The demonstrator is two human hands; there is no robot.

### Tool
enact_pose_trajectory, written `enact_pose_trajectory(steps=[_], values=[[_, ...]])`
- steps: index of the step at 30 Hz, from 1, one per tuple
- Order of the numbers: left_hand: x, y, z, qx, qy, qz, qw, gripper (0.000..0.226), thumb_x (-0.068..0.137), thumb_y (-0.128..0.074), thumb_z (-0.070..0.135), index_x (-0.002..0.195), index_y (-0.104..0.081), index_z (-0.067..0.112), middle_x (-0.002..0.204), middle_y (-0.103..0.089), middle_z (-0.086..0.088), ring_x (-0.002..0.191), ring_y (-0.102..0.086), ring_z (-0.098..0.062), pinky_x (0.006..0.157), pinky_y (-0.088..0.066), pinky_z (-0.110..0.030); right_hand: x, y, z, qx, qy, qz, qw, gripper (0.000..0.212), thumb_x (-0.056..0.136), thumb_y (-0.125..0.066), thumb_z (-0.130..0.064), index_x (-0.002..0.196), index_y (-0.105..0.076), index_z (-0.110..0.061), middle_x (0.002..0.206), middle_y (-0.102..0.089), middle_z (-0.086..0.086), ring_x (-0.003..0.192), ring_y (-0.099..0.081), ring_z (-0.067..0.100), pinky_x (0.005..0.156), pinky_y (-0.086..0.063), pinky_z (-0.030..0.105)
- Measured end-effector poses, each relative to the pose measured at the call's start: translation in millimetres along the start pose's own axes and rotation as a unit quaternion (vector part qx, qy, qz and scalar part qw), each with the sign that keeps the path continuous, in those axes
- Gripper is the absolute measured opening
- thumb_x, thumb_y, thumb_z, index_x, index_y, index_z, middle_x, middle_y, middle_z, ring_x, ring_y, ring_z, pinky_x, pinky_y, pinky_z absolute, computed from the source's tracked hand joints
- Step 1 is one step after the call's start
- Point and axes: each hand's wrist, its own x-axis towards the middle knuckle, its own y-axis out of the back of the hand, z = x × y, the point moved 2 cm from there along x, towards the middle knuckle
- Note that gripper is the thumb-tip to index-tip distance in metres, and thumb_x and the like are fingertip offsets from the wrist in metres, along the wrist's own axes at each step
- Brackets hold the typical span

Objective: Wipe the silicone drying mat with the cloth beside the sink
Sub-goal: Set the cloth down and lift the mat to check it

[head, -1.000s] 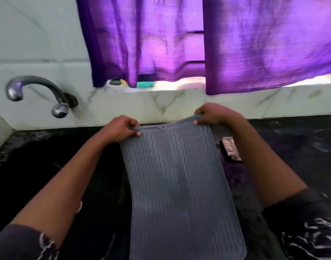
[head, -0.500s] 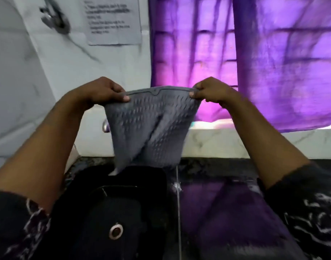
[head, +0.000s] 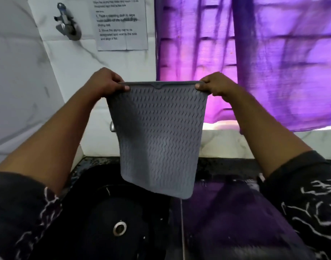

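Observation:
The grey silicone drying mat [head: 159, 136], ribbed with wavy lines, hangs upright in the air above the black sink [head: 97, 218] and the dark counter. My left hand [head: 106, 83] pinches its top left corner. My right hand [head: 213, 85] pinches the top right corner. The mat's lower edge hangs free over the strip between sink and counter. A thin stream of water runs down from its lower right corner. The cloth is not in view.
A steel drain ring [head: 119, 228] sits in the sink bottom. The tap [head: 112, 126] peeks out behind the mat's left edge. A printed paper sheet [head: 121, 23] and a wall fitting [head: 67, 23] hang on the marble wall. Purple curtains [head: 254, 59] cover the window.
Both hands lifted the mat off the counter and raised it upright. It hung crumpled half a second ago and is now stretched flat between the hands.

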Motion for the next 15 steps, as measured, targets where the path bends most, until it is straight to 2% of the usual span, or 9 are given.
enact_pose_trajectory(steps=[2, 5, 8, 10, 12, 14, 15], values=[[-17, 1, 16, -0.017, -0.023, -0.034, 0.999, 0.016, 0.079, -0.073, 0.030, 0.083, -0.070, 0.015, 0.083, -0.065, -0.012, 0.078, -0.056, -0.020, 0.073, -0.043, -0.029, -23, 17, 8, -0.006, -0.001, -0.026, 1.000, 0.026, 0.087, -0.064, -0.024, 0.095, -0.068, 0.001, 0.064, -0.055, 0.003, 0.061, -0.048, 0.012, 0.061, -0.044, 0.025], [-52, -3, 43, -0.055, -0.045, -0.088, 0.994, 0.011, 0.079, -0.073, 0.026, 0.083, -0.070, 0.015, 0.076, -0.064, -0.010, 0.071, -0.056, -0.018, 0.066, -0.048, -0.026, -63, 47, 18, -0.009, 0.001, -0.045, 0.999, 0.021, 0.087, -0.064, -0.024, 0.095, -0.068, -0.005, 0.071, -0.059, 0.004, 0.072, -0.054, 0.018, 0.076, -0.052, 0.036], [-88, -13, 72, -0.092, -0.071, -0.125, 0.985, 0.002, 0.081, -0.071, 0.021, 0.082, -0.070, 0.019, 0.077, -0.066, -0.006, 0.067, -0.058, -0.015, 0.058, -0.052, -0.023, -106, 81, 24, -0.011, 0.001, -0.060, 0.998, 0.020, 0.087, -0.063, -0.022, 0.096, -0.067, -0.005, 0.074, -0.062, 0.006, 0.070, -0.056, 0.018, 0.070, -0.056, 0.029], [-104, -18, 87, -0.111, -0.083, -0.139, 0.981, 0.004, 0.079, -0.070, 0.021, 0.083, -0.071, 0.019, 0.075, -0.069, -0.004, 0.064, -0.062, -0.011, 0.057, -0.055, -0.022, -133, 102, 24, -0.028, 0.007, -0.063, 0.998, 0.018, 0.088, -0.063, -0.021, 0.095, -0.067, -0.005, 0.074, -0.063, 0.006, 0.067, -0.058, 0.014, 0.065, -0.057, 0.024], [-117, -22, 97, -0.144, -0.090, -0.174, 0.970, 0.013, 0.070, -0.073, 0.032, 0.079, -0.073, 0.022, 0.071, -0.073, -0.001, 0.064, -0.067, -0.007, 0.058, -0.057, -0.018, -154, 121, 27, -0.036, 0.009, -0.059, 0.998, 0.014, 0.087, -0.062, -0.020, 0.092, -0.067, -0.007, 0.071, -0.064, 0.002, 0.063, -0.059, 0.009, 0.061, -0.056, 0.020], [-123, -30, 107, -0.175, -0.104, -0.211, 0.956, 0.031, 0.057, -0.072, 0.045, 0.079, -0.075, 0.024, 0.076, -0.075, 0.001, 0.068, -0.069, -0.008, 0.061, -0.057, -0.017, -169, 138, 33, -0.035, 0.004, -0.053, 0.998, 0.010, 0.087, -0.062, -0.019, 0.087, -0.068, -0.011, 0.067, -0.066, -0.002, 0.059, -0.061, 0.003, 0.059, -0.056, 0.016], [-123, -35, 111, -0.185, -0.108, -0.218, 0.952, 0.034, 0.055, -0.072, 0.045, 0.080, -0.075, 0.023, 0.077, -0.075, -0.001, 0.068, -0.070, -0.008, 0.063, -0.057, -0.018, -174, 144, 37, -0.035, 0.000, -0.052, 0.998, 0.009, 0.088, -0.062, -0.019, 0.085, -0.068, -0.013, 0.064, -0.068, -0.005, 0.057, -0.062, 0.001, 0.059, -0.056, 0.014]])
